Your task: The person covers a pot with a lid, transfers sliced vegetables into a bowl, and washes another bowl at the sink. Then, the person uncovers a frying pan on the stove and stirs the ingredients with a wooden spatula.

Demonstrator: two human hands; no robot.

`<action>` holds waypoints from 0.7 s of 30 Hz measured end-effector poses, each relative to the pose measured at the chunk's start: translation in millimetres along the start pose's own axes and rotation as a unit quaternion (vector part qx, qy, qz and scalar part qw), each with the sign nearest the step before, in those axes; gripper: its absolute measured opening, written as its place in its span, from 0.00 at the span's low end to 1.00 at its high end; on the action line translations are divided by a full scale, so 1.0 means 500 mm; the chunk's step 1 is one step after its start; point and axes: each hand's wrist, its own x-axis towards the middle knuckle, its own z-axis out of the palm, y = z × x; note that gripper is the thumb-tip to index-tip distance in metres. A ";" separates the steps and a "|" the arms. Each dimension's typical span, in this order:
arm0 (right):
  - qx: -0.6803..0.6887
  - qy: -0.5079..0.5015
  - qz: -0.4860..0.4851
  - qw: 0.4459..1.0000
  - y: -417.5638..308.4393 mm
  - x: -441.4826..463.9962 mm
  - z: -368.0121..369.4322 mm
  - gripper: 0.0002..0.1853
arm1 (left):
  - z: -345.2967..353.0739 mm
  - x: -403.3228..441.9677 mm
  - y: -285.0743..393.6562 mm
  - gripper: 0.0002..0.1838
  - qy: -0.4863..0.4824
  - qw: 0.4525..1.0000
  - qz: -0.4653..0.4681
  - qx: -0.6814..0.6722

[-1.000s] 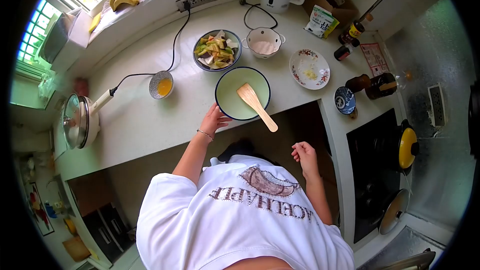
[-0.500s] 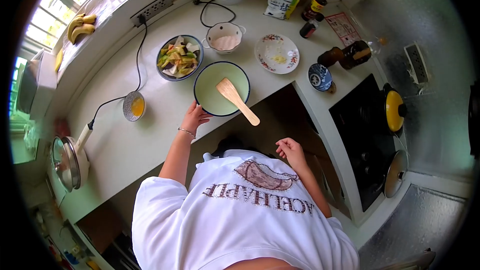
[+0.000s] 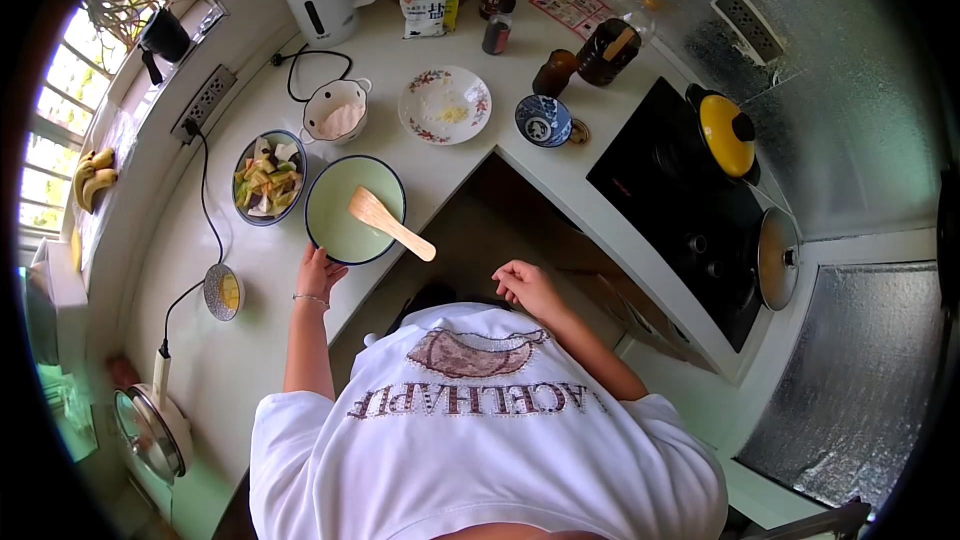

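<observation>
At the counter's [image 3: 160, 240] near edge, the left hand [image 3: 318, 275] is up against the lower left rim of the green bowl [image 3: 330, 210]. Its fingers are bent and touching the bowl, though from here I can't tell whether they really grip it. The right hand [image 3: 522, 283] is held in front of the shirt [image 3: 480, 450], well apart from the bowl, its fingers curled in loosely towards the palm.

The green bowl sits by the counter's edge, with a wooden spatula [image 3: 385, 220] lying across it, blade inside and handle sticking out over the rim to the right. Just beside it on the left is a bowl of cut vegetables [image 3: 268, 178]; behind it, a two-handled bowl [image 3: 318, 105] holds something pale pink. Further right I see a floral plate [image 3: 420, 100] with small yellowish bits, then a blue-and-white bowl [image 3: 543, 121]. A small speckled bowl [image 3: 212, 290] stands over on the left, near the black cord [image 3: 207, 190]. Off to the right, a pot with a yellow lid [image 3: 722, 135] is on the black stove [image 3: 665, 200].
</observation>
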 end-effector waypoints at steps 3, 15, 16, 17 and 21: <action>-0.002 0.000 0.000 1.000 0.005 -0.001 -0.002 0.09 | 0.005 0.001 0.002 0.10 0.011 0.999 0.023 0.019; -0.015 -0.031 0.002 0.999 0.013 0.017 -0.006 0.09 | -0.035 -0.072 0.000 0.17 0.071 0.997 -0.008 0.038; -0.024 -0.035 0.008 0.999 0.006 0.019 -0.001 0.09 | -0.042 -0.083 -0.003 0.17 0.077 0.996 -0.002 0.037; -0.033 -0.038 0.015 0.999 -0.001 0.019 0.002 0.09 | -0.052 -0.092 -0.003 0.17 0.077 0.996 -0.005 0.036; -0.047 -0.074 0.000 0.996 -0.020 0.027 0.015 0.08 | -0.111 -0.111 -0.032 0.18 0.096 0.995 -0.011 -0.009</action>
